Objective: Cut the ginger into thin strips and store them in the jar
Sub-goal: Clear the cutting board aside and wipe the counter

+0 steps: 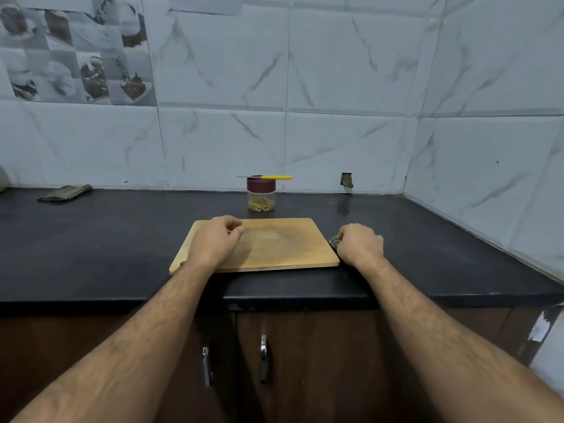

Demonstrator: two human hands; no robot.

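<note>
Head view shows the lidded jar (pixel 261 195) of ginger strips at twelve o'clock, so my left hand (pixel 213 241), loosely curled and empty, should steady the cutting board (pixel 274 248) while my right hand (pixel 360 244) wipes with its gripped cloth (pixel 334 241).

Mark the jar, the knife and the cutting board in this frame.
jar (pixel 261 200): head view, on its clear lower body.
knife (pixel 276 177): head view, on its yellow handle, atop the jar's lid.
cutting board (pixel 283 245): head view, on its bare middle.

Matt wooden board (pixel 274 245), matt black counter (pixel 106 239), clear jar (pixel 261 201) with glossy maroon lid (pixel 261 185), polished marble-look tiles (pixel 351 71).
</note>
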